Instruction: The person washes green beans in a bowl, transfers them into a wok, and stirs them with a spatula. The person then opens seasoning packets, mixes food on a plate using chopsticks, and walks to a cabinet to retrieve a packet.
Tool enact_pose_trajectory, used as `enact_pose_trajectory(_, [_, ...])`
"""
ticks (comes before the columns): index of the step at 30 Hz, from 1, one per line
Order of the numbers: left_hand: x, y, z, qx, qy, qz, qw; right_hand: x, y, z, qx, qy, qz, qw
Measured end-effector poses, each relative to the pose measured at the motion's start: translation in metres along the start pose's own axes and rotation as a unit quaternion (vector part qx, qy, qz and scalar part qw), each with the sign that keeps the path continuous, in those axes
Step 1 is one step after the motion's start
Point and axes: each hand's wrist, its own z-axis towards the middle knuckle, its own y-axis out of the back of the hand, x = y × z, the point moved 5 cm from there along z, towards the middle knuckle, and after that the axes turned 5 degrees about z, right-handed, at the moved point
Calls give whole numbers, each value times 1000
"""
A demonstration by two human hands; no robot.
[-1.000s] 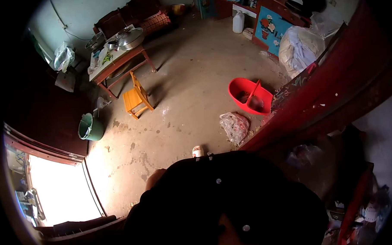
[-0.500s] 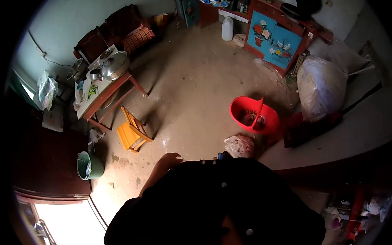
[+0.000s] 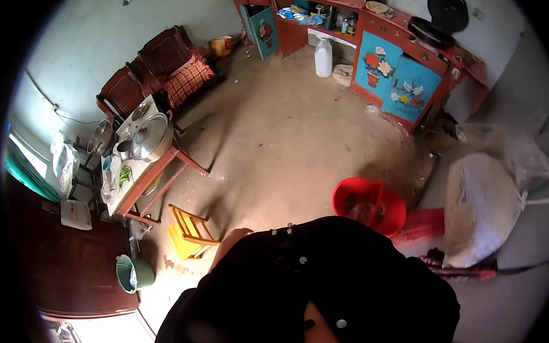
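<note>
My left hand [image 3: 232,237] shows only in part past the black clothing on my body, at the lower middle of the view. It hangs near a small yellow wooden chair [image 3: 191,233], with no object visible in it. Its fingers are mostly hidden, so how they are held is unclear. My right hand is out of sight. Ahead of my body on the right, a red plastic basket [image 3: 394,208] with a handle stands on the floor, with something reddish and pale inside.
A table [image 3: 143,172] at left bears a lidded pan [image 3: 152,138] and green vegetables [image 3: 125,174]. A green bucket [image 3: 144,273] stands by the door. Farther off are a wooden sofa [image 3: 169,53], a white jug [image 3: 323,58] and a painted cabinet [image 3: 373,65]. A stuffed bag [image 3: 478,207] is at right.
The view has tilted up and turned, so the room appears lower and more of the far wall shows. The plastic bag beside the red basket is now hidden behind my body.
</note>
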Motion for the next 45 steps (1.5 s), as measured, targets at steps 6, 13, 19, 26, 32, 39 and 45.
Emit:
enact_pose_trajectory(6, [26, 52, 52, -24, 49, -35, 998, 77, 166, 44, -63, 104, -205, 971])
enact_pose_trajectory(13, [74, 120, 154, -19, 48, -33, 998, 119, 213, 138, -85, 46, 96, 991])
enact_pose_trajectory(19, [105, 215, 266, -21, -3, 43, 999, 167, 250, 185, -67, 3, 110, 992])
enact_pose_trajectory(26, [30, 333, 344, -49, -93, 51, 993, 186, 280, 224, -55, -50, 142, 987])
enact_pose_trajectory(32, [1, 358, 380, 37, -105, -8, 994, 185, 302, 295, -13, -66, 135, 989])
enact_pose_trajectory(39, [-2, 432, 478, -7, -16, -33, 999, 179, 385, 409, 31, -77, 110, 990])
enact_pose_trajectory(45, [-12, 482, 541, -36, 30, -76, 996, 216, 563, 459, -28, 99, -209, 972])
